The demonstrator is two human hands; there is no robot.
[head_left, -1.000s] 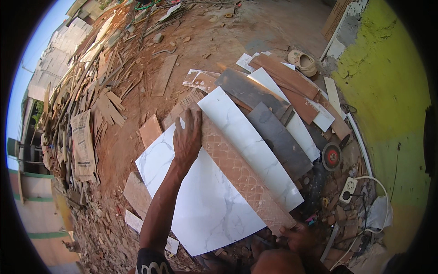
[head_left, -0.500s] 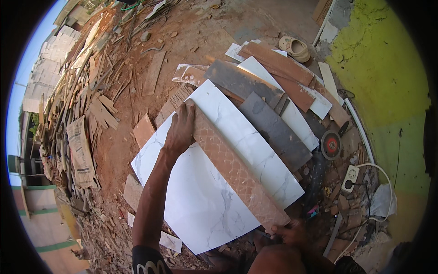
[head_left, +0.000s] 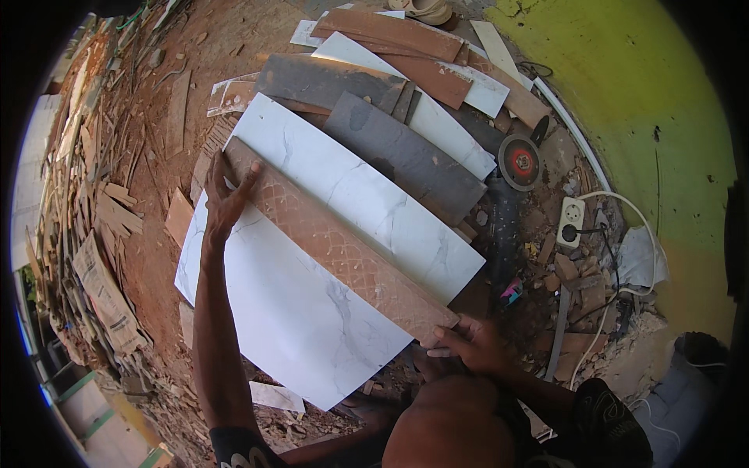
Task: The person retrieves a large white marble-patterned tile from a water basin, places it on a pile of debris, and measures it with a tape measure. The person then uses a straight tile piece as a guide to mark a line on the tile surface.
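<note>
A long brown tile strip (head_left: 335,246), its ridged diamond-patterned back facing up, lies slantwise across a large white tile (head_left: 289,304) with grey marble veining. At the strip's far left end is my left hand (head_left: 224,204), its thumb on the patterned face and its fingers at the end's left edge, gripping it. My right hand (head_left: 472,342) pinches the near right corner, thumb on top and fingers partly hidden beneath. White marbled tile surface (head_left: 374,187) also shows beyond the strip.
Dark grey tile pieces (head_left: 406,156) and brown offcuts (head_left: 390,35) lie beyond. At right are an angle grinder with a red-centred disc (head_left: 520,161), a white power socket (head_left: 571,221) with cables, and a yellow-green wall (head_left: 624,101). Wood scraps (head_left: 70,179) are heaped at left.
The whole view has shifted, bringing the tiles left and up in the picture. My left hand's thumb has spread from its fingers onto the strip; my right hand still holds the near corner.
</note>
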